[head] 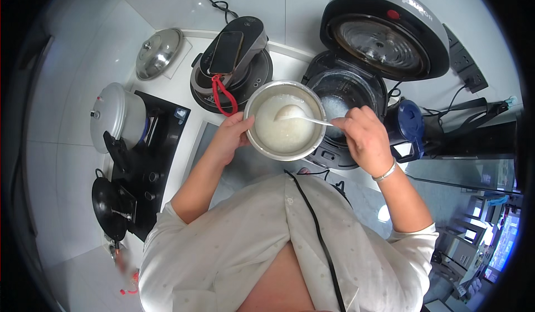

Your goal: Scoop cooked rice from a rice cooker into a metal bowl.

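My left hand [232,138] grips the rim of a round metal bowl [285,155] from its left side. Pale, whitish porridge-like food [278,134] fills much of the bowl. In my right hand [365,138] is the handle of a white ladle [292,113], whose head rests in the food. Under that hand, and partly hidden by it and the bowl, is a rice cooker [326,155] with its lid [380,36] raised. Whitish residue or liquid [334,105] shows inside the cooker's dark inner pot [355,84].
A phone [226,53] with a red strap lies on a black appliance [257,82] left of the bowl. Farther left, a pressure cooker [113,115] and a black wok [106,207] sit on the gas stove [167,145]. A blue-lidded jug [409,122] stands right of the rice cooker.
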`<state>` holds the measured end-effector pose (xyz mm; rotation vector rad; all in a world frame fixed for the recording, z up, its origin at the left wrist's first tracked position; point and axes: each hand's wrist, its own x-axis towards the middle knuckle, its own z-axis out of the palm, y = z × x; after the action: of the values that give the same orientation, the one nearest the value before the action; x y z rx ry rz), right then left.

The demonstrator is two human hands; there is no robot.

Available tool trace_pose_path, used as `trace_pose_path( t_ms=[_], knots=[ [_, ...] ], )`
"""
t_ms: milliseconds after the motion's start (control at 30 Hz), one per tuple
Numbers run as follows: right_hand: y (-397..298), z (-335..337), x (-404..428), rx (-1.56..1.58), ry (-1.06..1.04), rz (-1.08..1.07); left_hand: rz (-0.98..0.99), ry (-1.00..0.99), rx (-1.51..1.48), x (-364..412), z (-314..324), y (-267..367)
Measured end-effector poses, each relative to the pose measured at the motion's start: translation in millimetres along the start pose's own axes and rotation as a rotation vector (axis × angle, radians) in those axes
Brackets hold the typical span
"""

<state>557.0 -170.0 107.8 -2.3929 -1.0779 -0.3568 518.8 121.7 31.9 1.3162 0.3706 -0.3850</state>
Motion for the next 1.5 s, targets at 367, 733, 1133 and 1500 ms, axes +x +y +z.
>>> trace_pose_path(
  t_ms=[367,733,1133,1500],
  knots=[
    [65.4,-25.7,-15.0,0.641,0.07,0.842,-0.04,0.031,-0.008,-1.4,-1.8,-0.7],
    [106.2,84.8,-10.3,-0.656,-0.322,0.201,-0.025,0.014,-0.022,-0.1,-0.3,1.2],
    [113.5,55.6,1.4,0.073,-0.643,0.401,-0.014,-0.004,-0.034,-0.1,-1.6,1.3],
    [161.1,13.0,-29.0,0.985,-0.38,1.035,-0.006,0.023,-0.029,-3.2,3.3,3.7]
  ],
)
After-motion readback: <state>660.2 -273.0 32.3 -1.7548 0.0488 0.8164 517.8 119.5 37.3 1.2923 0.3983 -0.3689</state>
